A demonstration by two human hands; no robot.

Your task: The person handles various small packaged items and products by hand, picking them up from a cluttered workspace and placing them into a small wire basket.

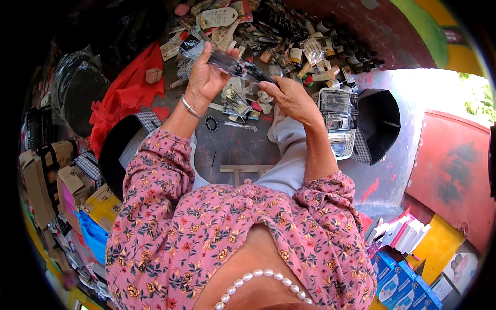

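Gripping a clear-wrapped dark bundle (226,64), the left hand (204,80) sits near the right hand (295,99), which pinches a slim black piece (262,75); a white basket (352,140) stands alongside.

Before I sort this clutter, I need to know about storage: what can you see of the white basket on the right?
The white basket looks like plastic, with openwork walls. It sits just beyond the person's right forearm, which hides part of its near side. Clear plastic packs with dark parts lie in it. A black, bowl-shaped thing with checked edging is close on its right; whether they touch is unclear. Its base is hidden.
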